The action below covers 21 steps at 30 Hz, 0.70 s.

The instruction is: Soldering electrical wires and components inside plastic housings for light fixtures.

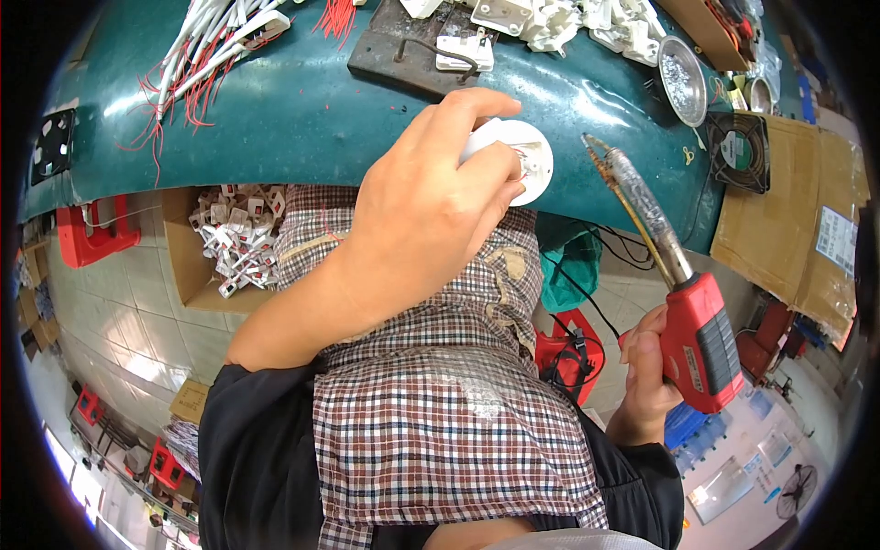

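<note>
My left hand is closed round a white round plastic housing at the near edge of the green table. The housing's hollow inner side partly shows, with thin reddish wire in it; my fingers hide the rest. In my right hand, out to the right, is a soldering gun with a red and black handle. Its metal barrel points up and left, and its tip stands apart from the housing, to the right of it. A thin solder feed tube runs alongside the barrel.
White cables with red wire ends lie at the far left. A dark metal block carries a white part, near piled white plastic parts. A metal bowl and fan are at right. Beside my lap stands a box of small parts.
</note>
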### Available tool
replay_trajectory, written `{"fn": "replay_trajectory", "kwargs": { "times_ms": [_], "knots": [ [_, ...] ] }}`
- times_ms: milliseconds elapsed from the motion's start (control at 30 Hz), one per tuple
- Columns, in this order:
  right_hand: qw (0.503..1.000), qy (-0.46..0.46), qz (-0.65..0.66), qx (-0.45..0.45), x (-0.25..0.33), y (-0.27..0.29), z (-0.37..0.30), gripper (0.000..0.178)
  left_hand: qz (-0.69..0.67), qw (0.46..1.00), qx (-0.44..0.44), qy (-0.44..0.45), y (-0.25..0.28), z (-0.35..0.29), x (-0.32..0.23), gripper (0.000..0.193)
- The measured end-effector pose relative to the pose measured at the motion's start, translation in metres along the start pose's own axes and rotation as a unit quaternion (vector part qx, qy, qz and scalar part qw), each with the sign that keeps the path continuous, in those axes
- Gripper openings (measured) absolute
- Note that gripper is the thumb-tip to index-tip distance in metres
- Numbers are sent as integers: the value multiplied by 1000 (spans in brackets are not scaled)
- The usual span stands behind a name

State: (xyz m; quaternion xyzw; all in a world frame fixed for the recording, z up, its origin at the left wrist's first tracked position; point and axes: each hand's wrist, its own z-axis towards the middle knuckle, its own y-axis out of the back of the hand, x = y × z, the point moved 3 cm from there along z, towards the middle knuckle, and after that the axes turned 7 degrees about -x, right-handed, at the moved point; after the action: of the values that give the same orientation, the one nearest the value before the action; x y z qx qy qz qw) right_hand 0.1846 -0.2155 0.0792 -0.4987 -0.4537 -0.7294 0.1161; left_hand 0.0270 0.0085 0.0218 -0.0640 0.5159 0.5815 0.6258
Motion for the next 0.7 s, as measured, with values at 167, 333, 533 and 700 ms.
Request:
{"fn": "replay_trajectory", "kwargs": {
  "times_ms": [167, 333, 533, 700],
  "knots": [
    [994, 12, 105, -37, 0, -10, 14, 13, 0, 1000, -13, 27, 0, -2, 4, 16],
    [990, 3, 121, -75, -1, -14, 23, 15, 13, 1000, -17, 20, -1, -3, 6, 17],
    [989, 21, -147, 15, 6, 11, 5, 23, 15, 999, -34, 1, 0, -3, 2, 17],
    [994, 8, -106, 17, 4, 11, 2, 25, 23, 998, -50, -1, -4, -5, 1, 16]
  ]
}}
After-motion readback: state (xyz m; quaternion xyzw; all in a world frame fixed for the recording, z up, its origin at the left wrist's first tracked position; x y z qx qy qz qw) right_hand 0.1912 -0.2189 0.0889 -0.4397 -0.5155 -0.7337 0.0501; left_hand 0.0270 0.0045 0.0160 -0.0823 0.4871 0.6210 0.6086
